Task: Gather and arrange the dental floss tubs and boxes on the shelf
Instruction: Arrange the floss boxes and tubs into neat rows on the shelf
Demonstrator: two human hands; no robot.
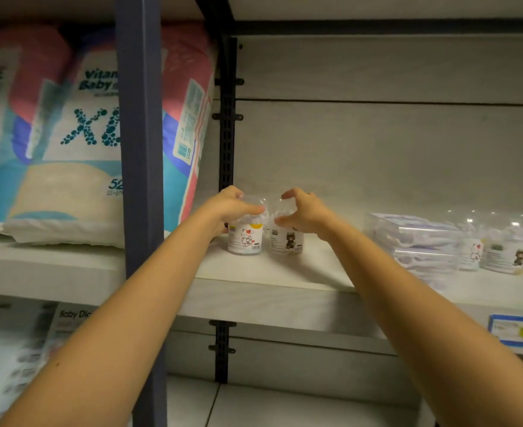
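Note:
Two clear dental floss tubs stand side by side at the left end of the pale shelf [254,272]. My left hand [232,208] grips the top of the left tub [244,238], which has a white cat label. My right hand [303,212] curls over the lid of the right tub [286,241], which has a dark animal label. Further right on the shelf lies a stack of clear floss boxes [417,241]. Beside the stack stand two more tubs, one with a cat label [472,251] and one with a dark animal label [506,251].
A dark blue upright post [141,149] stands in front at the left. Behind it, bulky diaper packs [69,134] fill the neighbouring bay. A black slotted rail [226,118] runs up the back wall. A blue price tag [519,331] sits on the shelf edge at right.

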